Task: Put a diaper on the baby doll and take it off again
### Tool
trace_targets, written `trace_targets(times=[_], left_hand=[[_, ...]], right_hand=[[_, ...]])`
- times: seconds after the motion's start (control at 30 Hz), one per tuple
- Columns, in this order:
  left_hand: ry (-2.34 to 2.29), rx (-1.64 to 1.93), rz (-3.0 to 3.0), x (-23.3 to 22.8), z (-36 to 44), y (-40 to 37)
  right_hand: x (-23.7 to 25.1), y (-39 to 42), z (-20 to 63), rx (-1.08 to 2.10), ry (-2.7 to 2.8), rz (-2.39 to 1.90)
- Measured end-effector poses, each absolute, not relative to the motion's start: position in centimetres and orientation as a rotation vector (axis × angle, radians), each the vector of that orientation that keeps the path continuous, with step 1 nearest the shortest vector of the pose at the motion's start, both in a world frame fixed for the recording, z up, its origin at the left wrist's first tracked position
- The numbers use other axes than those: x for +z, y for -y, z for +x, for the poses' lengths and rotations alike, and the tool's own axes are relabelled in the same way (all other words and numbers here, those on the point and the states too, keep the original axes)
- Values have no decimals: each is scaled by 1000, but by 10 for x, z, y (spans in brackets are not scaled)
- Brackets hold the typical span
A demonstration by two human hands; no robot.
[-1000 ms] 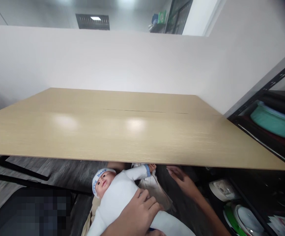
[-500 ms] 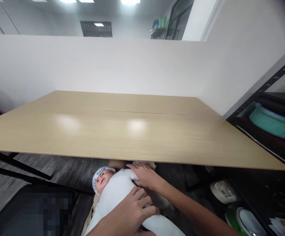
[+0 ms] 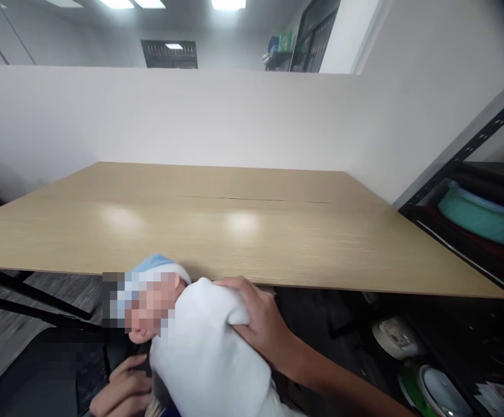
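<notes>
A baby doll (image 3: 217,347) in a white wrap or garment leans upright at the near edge of the table, tilted to the left. On its head is a light-blue and white cap (image 3: 159,263); part of the head is blurred out. My right hand (image 3: 263,318) is closed on the doll's white-covered side, thumb below and fingers over the top. Down at the lower left, my left hand (image 3: 124,388) is beside the doll with loosely bent fingers apart. Nothing shows in it.
A light wooden table (image 3: 278,231) spans the view against a white wall. Left of the doll stands a black chair (image 3: 30,370). A dark metal shelf (image 3: 460,156) on the right bears a teal folded item (image 3: 486,217), and containers (image 3: 434,388) stand below it.
The doll has been lifted and turned from lying below the table edge to leaning up against it. My left hand has come off its body and moved left; my right hand still grips its side.
</notes>
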State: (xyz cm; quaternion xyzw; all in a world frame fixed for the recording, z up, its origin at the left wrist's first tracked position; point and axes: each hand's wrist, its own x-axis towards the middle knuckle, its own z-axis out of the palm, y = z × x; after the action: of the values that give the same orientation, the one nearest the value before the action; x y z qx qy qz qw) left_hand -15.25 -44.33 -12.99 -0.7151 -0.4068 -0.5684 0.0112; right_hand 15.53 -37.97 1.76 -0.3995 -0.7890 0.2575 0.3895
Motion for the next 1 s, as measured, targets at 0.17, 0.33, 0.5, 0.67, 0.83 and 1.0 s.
trace_targets(times=[0.17, 0.33, 0.5, 0.67, 0.83, 1.0], left_hand=[[1516, -1652, -2396, -75, -133, 388], [1708, -1233, -2737, -17, -119, 313], [1669, -944, -2922, 6, -96, 256], [1545, -861, -3036, -3, -74, 223], [1561, -687, -3040, -20, -72, 209], [1555, -701, -2976, -34, -91, 205]], right_hand=[[39, 388, 174, 512, 1591, -1014], [41, 351, 203, 402, 1434, -1176], [42, 323, 262, 62, 1777, -1540], [21, 319, 306, -148, 1987, -1706], [-13, 322, 323, -186, 1943, -1726], [-35, 322, 329, -118, 1891, -1684]])
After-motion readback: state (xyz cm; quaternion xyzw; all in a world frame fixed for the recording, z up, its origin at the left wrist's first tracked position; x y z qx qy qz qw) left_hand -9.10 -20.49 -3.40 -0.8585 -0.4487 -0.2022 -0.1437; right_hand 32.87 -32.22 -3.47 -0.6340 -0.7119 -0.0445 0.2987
